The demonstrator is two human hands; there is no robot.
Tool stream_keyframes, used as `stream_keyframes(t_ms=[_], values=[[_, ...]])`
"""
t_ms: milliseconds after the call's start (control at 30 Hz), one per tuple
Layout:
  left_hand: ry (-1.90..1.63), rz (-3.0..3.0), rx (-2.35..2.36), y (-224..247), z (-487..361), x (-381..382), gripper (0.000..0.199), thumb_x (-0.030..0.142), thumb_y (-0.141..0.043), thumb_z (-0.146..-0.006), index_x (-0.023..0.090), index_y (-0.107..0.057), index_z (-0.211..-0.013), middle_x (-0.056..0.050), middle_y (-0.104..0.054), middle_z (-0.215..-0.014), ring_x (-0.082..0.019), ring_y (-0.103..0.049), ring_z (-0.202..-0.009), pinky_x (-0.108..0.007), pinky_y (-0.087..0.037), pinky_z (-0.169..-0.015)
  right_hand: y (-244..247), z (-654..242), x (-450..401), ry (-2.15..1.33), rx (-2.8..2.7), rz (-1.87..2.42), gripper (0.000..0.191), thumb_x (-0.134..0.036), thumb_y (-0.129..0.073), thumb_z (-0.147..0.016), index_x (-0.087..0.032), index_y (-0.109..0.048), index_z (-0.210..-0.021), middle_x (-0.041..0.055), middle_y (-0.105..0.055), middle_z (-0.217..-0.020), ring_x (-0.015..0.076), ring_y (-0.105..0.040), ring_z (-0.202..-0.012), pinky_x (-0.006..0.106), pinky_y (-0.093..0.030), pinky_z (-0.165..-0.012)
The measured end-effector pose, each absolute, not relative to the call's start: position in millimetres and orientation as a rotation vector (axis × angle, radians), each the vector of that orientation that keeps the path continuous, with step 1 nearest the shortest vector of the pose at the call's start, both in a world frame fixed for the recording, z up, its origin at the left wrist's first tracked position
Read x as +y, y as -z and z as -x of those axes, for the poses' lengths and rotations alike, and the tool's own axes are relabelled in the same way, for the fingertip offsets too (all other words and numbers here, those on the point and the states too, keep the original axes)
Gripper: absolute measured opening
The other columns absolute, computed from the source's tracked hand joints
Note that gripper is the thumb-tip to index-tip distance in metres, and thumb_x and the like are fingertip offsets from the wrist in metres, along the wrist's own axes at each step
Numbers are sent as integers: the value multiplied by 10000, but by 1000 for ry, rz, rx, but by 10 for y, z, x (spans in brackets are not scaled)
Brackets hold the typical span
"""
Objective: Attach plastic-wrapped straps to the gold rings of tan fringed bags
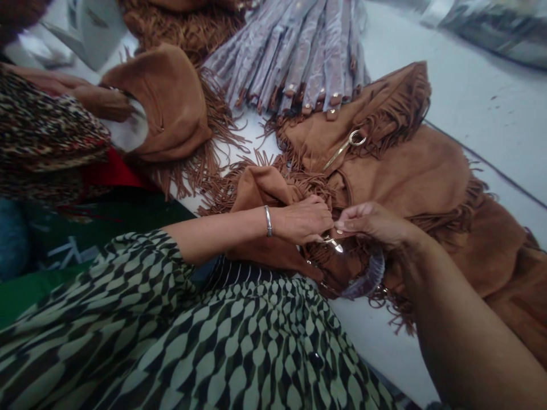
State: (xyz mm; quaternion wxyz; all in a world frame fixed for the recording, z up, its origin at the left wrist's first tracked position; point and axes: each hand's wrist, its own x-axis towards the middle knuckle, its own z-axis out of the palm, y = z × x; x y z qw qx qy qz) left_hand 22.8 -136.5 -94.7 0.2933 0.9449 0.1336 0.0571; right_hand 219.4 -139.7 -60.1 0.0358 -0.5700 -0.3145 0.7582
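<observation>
A brown suede bag (267, 185) with fringes lies at the table's near edge, against my patterned clothing. My left hand (301, 221), below a silver bangle (268, 221), is closed over the bag's fringed side, with a metal clasp (333, 245) just beneath its fingers. Close beside it, my right hand (370, 223) pinches a small brown strap end with a metal stud (339, 231). The fingertips of both hands nearly meet. A plastic-wrapped strap (371, 273) curves down below my right hand.
More fringed brown bags (405, 171) are piled to the right. Plastic-wrapped straps (299, 62) fan out at the top of the white table (482, 108). At the left, another person's hand (102, 102) reaches into a brown bag (171, 102).
</observation>
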Motion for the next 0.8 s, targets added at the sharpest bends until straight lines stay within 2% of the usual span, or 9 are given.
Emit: stream_keyframes(t_ms=[167,333,433,500,567,633,700,767,800], values=[[-158,-2492,470,908,-188,-1320,104,230,-500,-839,149,-556,-871,-75,-617,-916,-215,-492,-899,-363,-299,-885,643,-2184,-1258,-2337,-946,1720,374,-382,-868,-432,-122,-622,-541,-3,-566,-477,52,-428,-394,164,-278,-354],[-221,-2442,584,855,-193,-1258,384,492,-442,-894,150,-540,-1040,-78,-616,-991,-219,-513,-938,-354,-321,-853,447,-2232,-1344,-2148,-834,1779,382,-424,-835,-499,-130,-605,-577,-33,-488,-436,23,-307,-344,149,-173,-315],[-267,-2484,796,851,-297,-1195,404,443,-363,-939,129,-506,-1148,-101,-622,-1056,-230,-527,-981,-360,-332,-856,275,-2292,-1363,-1956,-861,1809,396,-465,-804,-549,-136,-589,-604,-64,-408,-400,14,-240,-331,145,-125,-307],[-295,-2479,920,865,-405,-1125,418,428,-351,-945,126,-487,-1201,-106,-618,-1102,-235,-536,-1001,-362,-349,-854,214,-2354,-1313,-1820,-926,1815,391,-474,-786,-580,-137,-601,-652,-59,-423,-430,25,-290,-346,148,-188,-315],[-352,-2455,1050,889,-497,-1058,462,431,-371,-937,116,-446,-1266,-133,-574,-1210,-248,-525,-1056,-376,-363,-877,234,-2454,-1229,-1627,-1043,1852,399,-479,-748,-627,-136,-641,-801,-7,-550,-563,72,-453,-435,176,-349,-386],[-446,-2423,1223,915,-509,-1036,534,413,-433,-912,79,-385,-1325,-186,-468,-1343,-276,-473,-1153,-404,-355,-935,318,-2600,-1171,-1261,-1240,1971,488,-464,-705,-676,-135,-632,-1028,88,-654,-860,166,-602,-673,277,-493,-575],[-539,-2392,1375,938,-376,-1098,591,377,-492,-880,51,-344,-1351,-215,-377,-1411,-299,-396,-1247,-428,-316,-1010,412,-2768,-1218,-823,-1465,2115,573,-438,-671,-707,-124,-578,-1177,167,-614,-1124,253,-614,-895,402,-503,-764],[-566,-2371,1479,967,-86,-1258,596,357,-518,-858,60,-354,-1347,-207,-366,-1418,-304,-338,-1303,-440,-268,-1068,474,-2914,-1418,-581,-1573,2215,545,-427,-634,-740,-113,-580,-1182,191,-600,-1168,281,-608,-949,459,-472,-850],[-551,-2352,1545,989,104,-1368,593,359,-523,-851,68,-363,-1342,-201,-376,-1410,-305,-324,-1316,-446,-251,-1085,493,-2966,-1573,-592,-1568,2239,494,-433,-597,-772,-119,-597,-1154,178,-628,-1120,269,-620,-927,456,-468,-866]])
